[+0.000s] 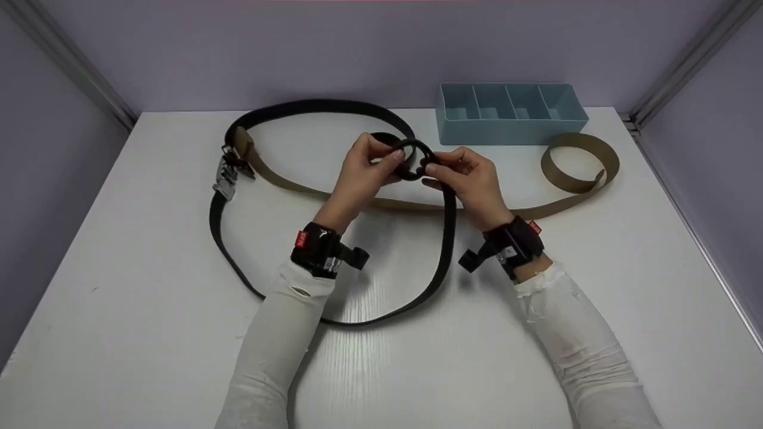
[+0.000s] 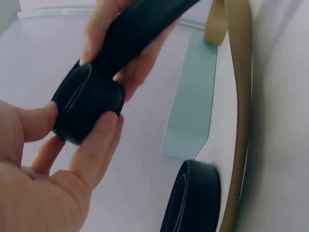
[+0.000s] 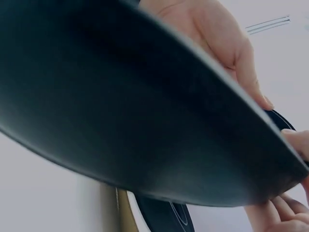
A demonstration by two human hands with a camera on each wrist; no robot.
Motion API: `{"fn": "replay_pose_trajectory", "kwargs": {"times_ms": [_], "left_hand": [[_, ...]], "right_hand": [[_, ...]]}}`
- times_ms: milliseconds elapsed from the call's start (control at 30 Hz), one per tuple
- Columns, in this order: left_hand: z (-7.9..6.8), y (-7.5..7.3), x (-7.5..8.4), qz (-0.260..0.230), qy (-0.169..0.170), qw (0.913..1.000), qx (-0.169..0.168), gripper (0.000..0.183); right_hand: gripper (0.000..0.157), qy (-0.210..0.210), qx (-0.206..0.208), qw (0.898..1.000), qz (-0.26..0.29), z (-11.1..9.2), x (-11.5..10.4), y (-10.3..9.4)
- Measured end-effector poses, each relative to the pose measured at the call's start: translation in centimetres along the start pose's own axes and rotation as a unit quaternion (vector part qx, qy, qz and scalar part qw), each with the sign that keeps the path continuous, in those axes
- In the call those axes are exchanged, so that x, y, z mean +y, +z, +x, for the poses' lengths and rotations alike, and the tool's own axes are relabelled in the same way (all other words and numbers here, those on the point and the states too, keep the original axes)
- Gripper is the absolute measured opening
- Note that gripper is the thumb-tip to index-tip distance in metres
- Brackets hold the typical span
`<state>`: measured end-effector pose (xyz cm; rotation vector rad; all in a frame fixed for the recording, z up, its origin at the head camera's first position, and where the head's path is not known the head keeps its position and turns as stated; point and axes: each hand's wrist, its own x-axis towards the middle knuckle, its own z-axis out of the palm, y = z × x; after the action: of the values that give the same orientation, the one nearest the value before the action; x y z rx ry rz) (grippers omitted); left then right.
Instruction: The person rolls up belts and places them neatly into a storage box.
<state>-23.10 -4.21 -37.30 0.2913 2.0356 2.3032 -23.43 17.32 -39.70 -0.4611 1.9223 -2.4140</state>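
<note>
A black belt [image 1: 448, 238] loops across the white table, and its end is rolled into a small coil [image 2: 87, 106] held up off the surface. My left hand [image 1: 366, 170] pinches the left side of this coil between thumb and fingers. On its other side, my right hand [image 1: 471, 182] grips the coil where the strap runs down from it. In the right wrist view the broad strap [image 3: 145, 121] hides part of my right hand. Behind the hands another black coiled strap [image 2: 203, 193] stands on the table. A tan belt [image 1: 286, 180] passes beneath.
A blue-green tray [image 1: 498, 132] with several compartments stands at the back right. The tan belt's curled end [image 1: 608, 158] lies in front of its right corner. Metal buckles [image 1: 226, 173] lie together at the left. Walls enclose the table's back and sides.
</note>
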Motion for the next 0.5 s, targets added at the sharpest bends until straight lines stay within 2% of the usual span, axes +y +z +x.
{"fn": "replay_pose_trajectory", "kwargs": {"times_ms": [200, 367, 500], "left_hand": [[0.0, -0.9, 0.3, 0.074, -0.013, 0.9967, -0.029, 0.019], [-0.1, -1.7, 0.6, 0.14, -0.01, 0.9858, -0.092, 0.022], [-0.1, -2.1, 0.6, 0.153, -0.01, 0.979, -0.134, 0.023]], "right_hand": [[0.023, 0.015, -0.035, 0.999, -0.038, 0.2, -0.9, -1.0], [0.026, 0.047, -0.094, 0.992, -0.076, 0.3, -1.7, -1.9], [0.027, 0.06, -0.129, 0.984, -0.109, 0.3, -2.0, -2.2]]}}
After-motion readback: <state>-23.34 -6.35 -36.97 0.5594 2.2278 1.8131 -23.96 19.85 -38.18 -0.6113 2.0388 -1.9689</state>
